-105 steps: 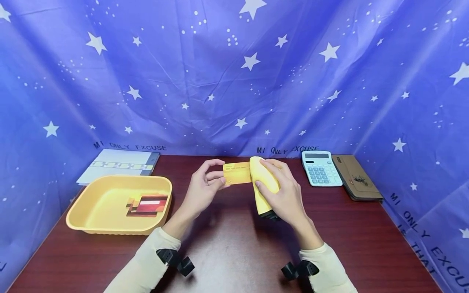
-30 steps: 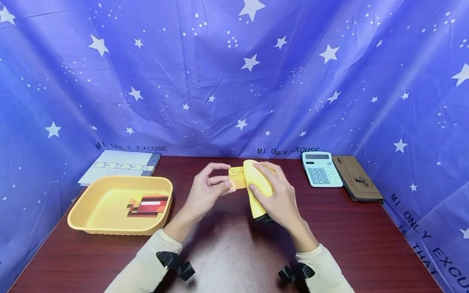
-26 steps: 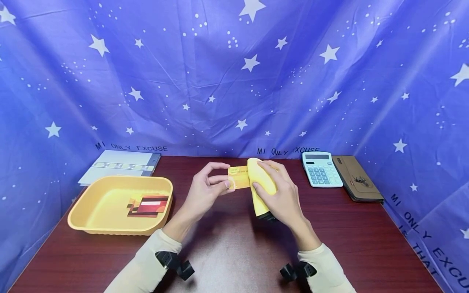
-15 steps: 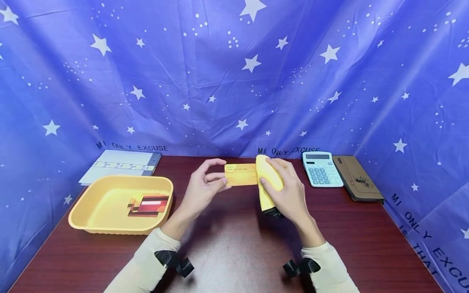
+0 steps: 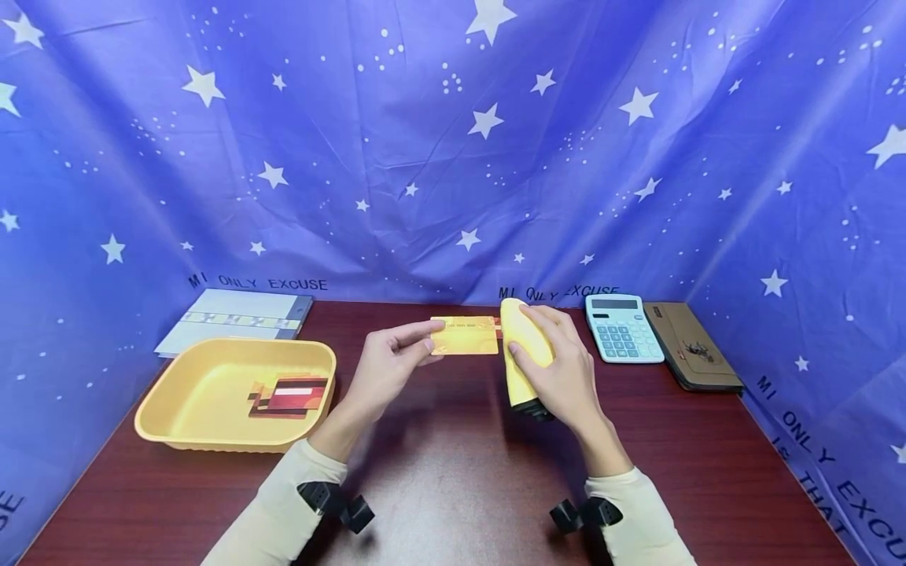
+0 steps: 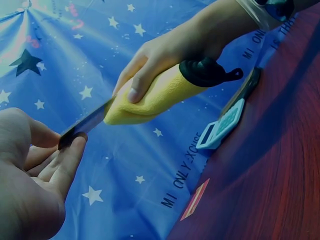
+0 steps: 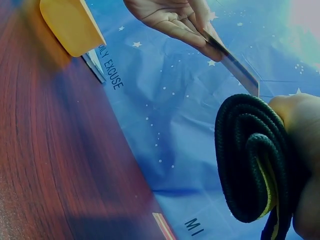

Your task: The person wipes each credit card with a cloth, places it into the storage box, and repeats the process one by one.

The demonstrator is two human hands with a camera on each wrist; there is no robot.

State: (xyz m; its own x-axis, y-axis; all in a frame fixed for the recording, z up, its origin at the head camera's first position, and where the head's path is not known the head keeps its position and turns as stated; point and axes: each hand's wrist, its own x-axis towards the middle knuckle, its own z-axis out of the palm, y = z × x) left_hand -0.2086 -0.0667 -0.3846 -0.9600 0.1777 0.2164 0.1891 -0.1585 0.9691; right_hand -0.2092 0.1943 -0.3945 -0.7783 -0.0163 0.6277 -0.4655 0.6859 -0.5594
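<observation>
My left hand (image 5: 388,360) pinches a yellow bank card (image 5: 465,336) by its left end, thumb on the near face. Opposite it, my right hand (image 5: 559,365) grips a folded yellow cloth (image 5: 524,354) with black edging. The head view shows the card's whole right edge just left of the cloth. In the right wrist view the cloth's rolled black side (image 7: 247,160) faces the camera, and the card (image 7: 241,72) appears nearly edge-on. Several red and yellow cards (image 5: 293,395) lie overlapped in the yellow basin (image 5: 191,393) on the left.
On the table (image 5: 453,487), another red card (image 5: 499,324) lies near the back edge, mostly hidden behind the held card and cloth. A calculator (image 5: 623,330) and a brown wallet-like case (image 5: 690,346) are at the back right. A white notebook-like item (image 5: 226,318) lies behind the basin.
A second ago the cloth covered the card's right part. Since then my right hand has drawn the cloth rightward off the card, while my left hand has shifted slightly left, still holding it.
</observation>
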